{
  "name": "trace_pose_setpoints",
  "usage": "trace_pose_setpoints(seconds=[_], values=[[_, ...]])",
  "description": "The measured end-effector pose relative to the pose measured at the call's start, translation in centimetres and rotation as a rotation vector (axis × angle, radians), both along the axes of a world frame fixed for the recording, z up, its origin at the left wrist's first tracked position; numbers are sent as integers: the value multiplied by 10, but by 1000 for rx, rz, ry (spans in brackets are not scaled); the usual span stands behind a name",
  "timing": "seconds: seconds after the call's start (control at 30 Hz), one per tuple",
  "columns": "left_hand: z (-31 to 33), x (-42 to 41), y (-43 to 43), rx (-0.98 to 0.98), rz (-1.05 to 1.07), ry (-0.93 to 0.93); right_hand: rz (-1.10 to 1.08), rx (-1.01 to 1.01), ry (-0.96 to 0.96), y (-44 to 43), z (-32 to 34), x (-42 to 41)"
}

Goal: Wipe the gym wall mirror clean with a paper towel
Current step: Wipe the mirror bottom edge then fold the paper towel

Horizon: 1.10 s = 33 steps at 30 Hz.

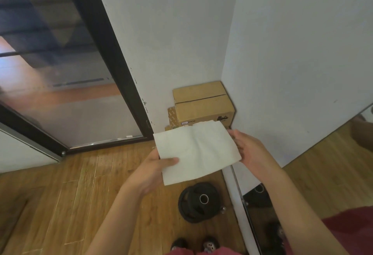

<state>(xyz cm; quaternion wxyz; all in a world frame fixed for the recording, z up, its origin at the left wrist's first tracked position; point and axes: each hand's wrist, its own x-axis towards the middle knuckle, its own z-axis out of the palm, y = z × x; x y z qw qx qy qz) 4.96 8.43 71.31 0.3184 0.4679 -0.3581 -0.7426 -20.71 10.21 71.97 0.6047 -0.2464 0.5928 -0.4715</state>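
Observation:
A white paper towel (195, 150) is spread flat in front of me, held between both hands above the wooden floor. My left hand (155, 168) pinches its near left edge, thumb lying on top. My right hand (247, 149) holds the right edge, with its fingers behind the sheet. The wall mirror (331, 165) stands at the right, its lower edge near the floor, and it reflects the wooden floor and part of me.
A stack of cardboard boxes (203, 106) fills the corner of the white walls. A black weight plate (198, 202) lies on the floor by my feet. A black-framed glass door (66, 72) stands at the left.

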Motion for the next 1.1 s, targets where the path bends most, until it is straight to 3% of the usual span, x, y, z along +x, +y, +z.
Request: trace_pose_setpoints(seconds=[0.13, 0.33, 0.4, 0.53, 0.67, 0.8, 1.1], values=[[4, 8, -4, -15, -24, 10, 50, -155, 96, -2, 6, 3], [2, 10, -7, -9, 41, -51, 81, -199, 142, -1, 11, 20], [-1, 7, -9, -82, 102, -197, 72, -218, 206, 0, 11, 24], [3, -2, -12, -481, 213, -649, 86, -261, 328, 2, 14, 30], [15, -27, -13, -739, -15, -578, 178, -264, 431, 1, 14, 37], [16, -48, -20, -853, -137, -492, 206, -293, 442, 3, 15, 37], [22, -50, -30, -657, -134, -351, 214, -341, 526, 7, 14, 29]])
